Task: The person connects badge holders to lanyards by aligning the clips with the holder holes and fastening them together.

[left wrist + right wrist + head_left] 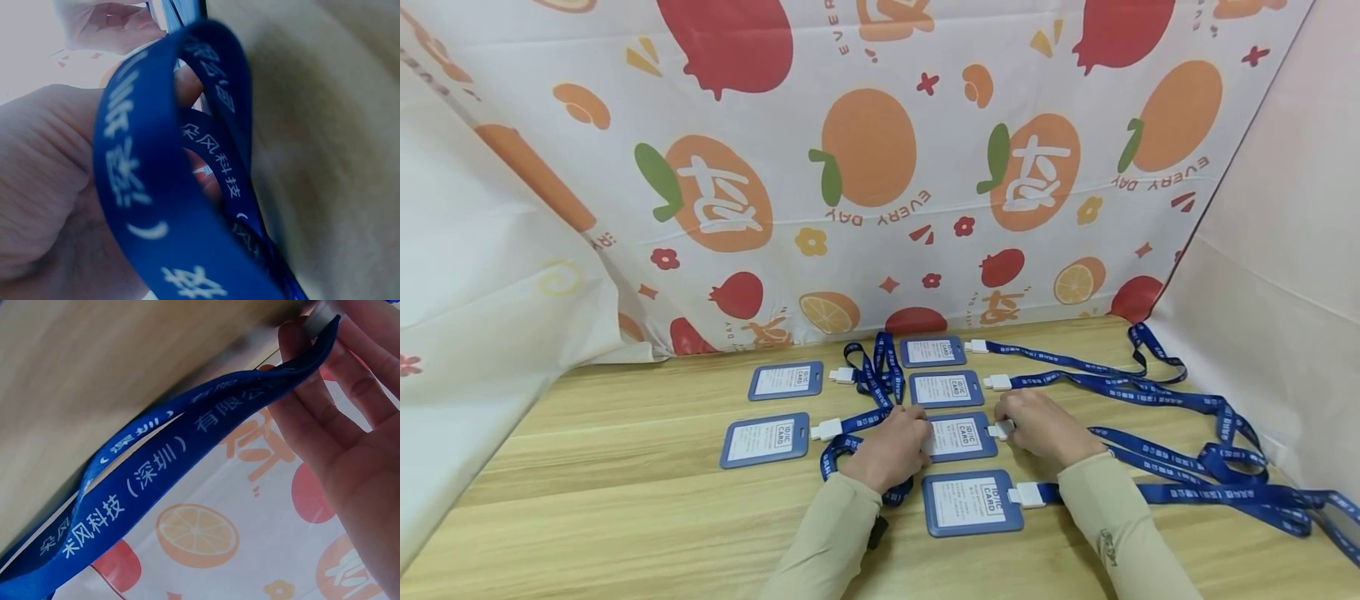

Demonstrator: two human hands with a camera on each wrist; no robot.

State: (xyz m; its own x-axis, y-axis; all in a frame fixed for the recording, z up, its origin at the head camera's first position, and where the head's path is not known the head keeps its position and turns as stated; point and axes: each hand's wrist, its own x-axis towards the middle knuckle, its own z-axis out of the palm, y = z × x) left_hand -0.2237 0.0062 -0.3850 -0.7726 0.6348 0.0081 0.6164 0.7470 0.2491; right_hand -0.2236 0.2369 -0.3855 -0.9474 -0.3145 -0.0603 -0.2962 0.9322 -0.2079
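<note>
My left hand [891,450] pinches the left edge of a blue ID badge holder [958,435] in the right-hand column. At the holder's other end, my right hand [1045,427] pinches its white clip [1002,429]. From that clip a printed blue lanyard [156,459] runs away below the right hand in the right wrist view. Another blue lanyard [150,169] loops close in front of the left palm in the left wrist view, partly covering the fingers. In the head view the left hand hides part of this bundled lanyard.
Nearer me lies another badge holder [973,504]; two more, one a badge holder [946,389], lie farther back. Left of these are two others, including a badge holder [766,440]. Lanyards [1225,417] sprawl over the table's right side. A fruit-print cloth [865,267] hangs behind.
</note>
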